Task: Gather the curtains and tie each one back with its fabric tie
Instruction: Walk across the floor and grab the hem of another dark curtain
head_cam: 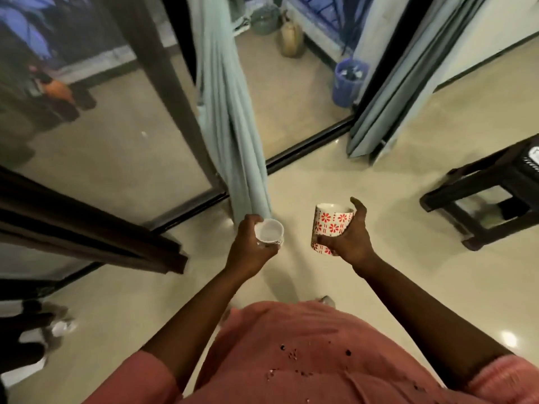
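Apparently each hand [250, 243] [348, 243] grips a cup beside the curtain [230, 118].

Only 1 view: a wide-angle camera on the person's head, looking steeply down and forward at the floor [291, 287]. The person's pink shirt [306, 360] fills the bottom edge, nearest the lens. Beyond it, both forearms reach forward. Further from the shirt, the door track [306, 141] crosses the frame, with curved edges from lens distortion.

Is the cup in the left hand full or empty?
Empty: the cup in the left hand shows a bare white inside.
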